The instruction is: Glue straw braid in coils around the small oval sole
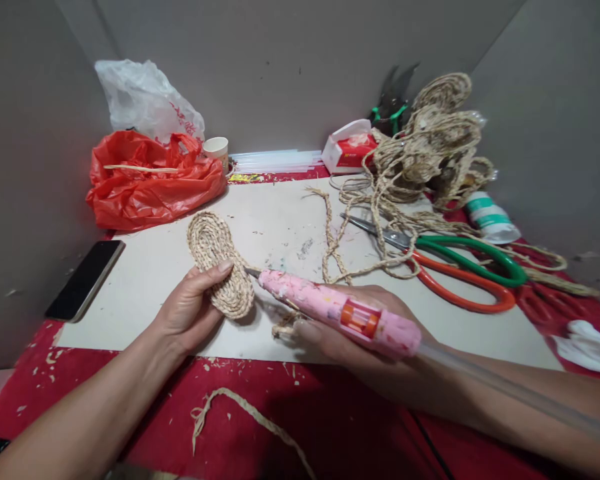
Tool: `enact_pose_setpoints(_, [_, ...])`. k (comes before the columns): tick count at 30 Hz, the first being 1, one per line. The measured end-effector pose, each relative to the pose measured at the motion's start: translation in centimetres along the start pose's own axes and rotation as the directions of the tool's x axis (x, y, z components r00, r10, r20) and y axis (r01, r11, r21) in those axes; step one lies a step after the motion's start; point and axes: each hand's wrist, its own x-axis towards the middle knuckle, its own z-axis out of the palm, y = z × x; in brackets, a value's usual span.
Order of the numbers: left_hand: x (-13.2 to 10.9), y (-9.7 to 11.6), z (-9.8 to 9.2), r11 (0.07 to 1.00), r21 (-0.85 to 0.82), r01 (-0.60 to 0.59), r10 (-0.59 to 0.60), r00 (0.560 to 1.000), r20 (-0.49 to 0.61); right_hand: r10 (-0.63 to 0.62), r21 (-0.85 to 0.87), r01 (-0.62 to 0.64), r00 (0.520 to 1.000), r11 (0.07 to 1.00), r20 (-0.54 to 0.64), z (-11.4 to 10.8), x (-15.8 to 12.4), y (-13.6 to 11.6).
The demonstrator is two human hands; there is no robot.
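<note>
My left hand (191, 308) grips an oval sole-shaped coil of braided straw cord (211, 239), thumb on top and fingers beneath. In my right hand (353, 353) is a pink hot glue gun (313, 299), stained along its barrel. Its dark nozzle touches or nearly touches the right edge of the coil. A long translucent glue stick (510, 387) runs out of the gun's rear, over my right forearm. Below the gun, a short end of braided cord (286, 325) shows near my right fingers. The gun's trigger is hidden.
A white board (145, 280) lies on a red cloth (220, 413). Large scissors (470, 273) and tangled braided cord (425, 153) are at right. A red plastic bag (155, 193), paper cup (217, 148), glue sticks (280, 161) and tissue pack (347, 150) stand behind; a phone (86, 280) lies left.
</note>
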Motion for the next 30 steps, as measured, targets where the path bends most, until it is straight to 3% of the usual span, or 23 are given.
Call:
enact_pose_setpoints(3, [-0.03, 0.02, 0.08, 1.000, 0.004, 0.002, -0.002, 1.000, 0.003, -0.022, 0.029, 0.020, 0.997, 0.999, 0.072, -0.24, 0.18, 0.17])
enact_pose_setpoints(8, [0.02, -0.02, -0.12, 1.000, 0.005, -0.014, 0.014, 1.000, 0.008, -0.049, -0.022, 0.051, 0.995, 0.998, 0.088, -0.53, 0.10, 0.04])
enact_pose_setpoints(30, [-0.05, 0.24, -0.20, 0.998, 0.016, -0.061, 0.062, 0.996, -0.060, -0.105, -0.179, 0.110, 0.994, 0.978, 0.037, 0.00, -0.66, -0.82])
